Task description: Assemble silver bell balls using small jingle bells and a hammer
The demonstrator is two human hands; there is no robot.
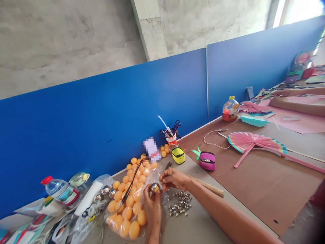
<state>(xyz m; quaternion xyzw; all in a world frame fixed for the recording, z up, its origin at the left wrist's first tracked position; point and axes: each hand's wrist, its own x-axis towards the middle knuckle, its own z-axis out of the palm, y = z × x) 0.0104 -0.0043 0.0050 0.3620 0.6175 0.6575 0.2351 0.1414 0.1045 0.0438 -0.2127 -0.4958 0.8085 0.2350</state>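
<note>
My left hand point(153, 204) grips a shiny silver ball point(155, 187) between thumb and fingers. Close beside the ball, the fingertips of my right hand point(174, 178) are pinched together; what they hold, if anything, is too small to make out. A pile of small silver metal beads point(180, 203) lies on the table just below my right wrist. To the left of my left hand, many orange plastic balls point(127, 212) fill a clear bag. Beyond my hands sit a yellow pouch point(178, 155) and a magenta pouch point(207, 161) with green leaves; something shiny shows inside the magenta one.
A cup of tools point(171, 138) stands by the blue partition point(101, 128). At left are a red-capped bottle point(61, 191) and more silver balls point(105, 190). A pink fan point(250, 140) and a juice bottle point(230, 110) lie rightward. Another person's arms point(297, 105) rest at far right.
</note>
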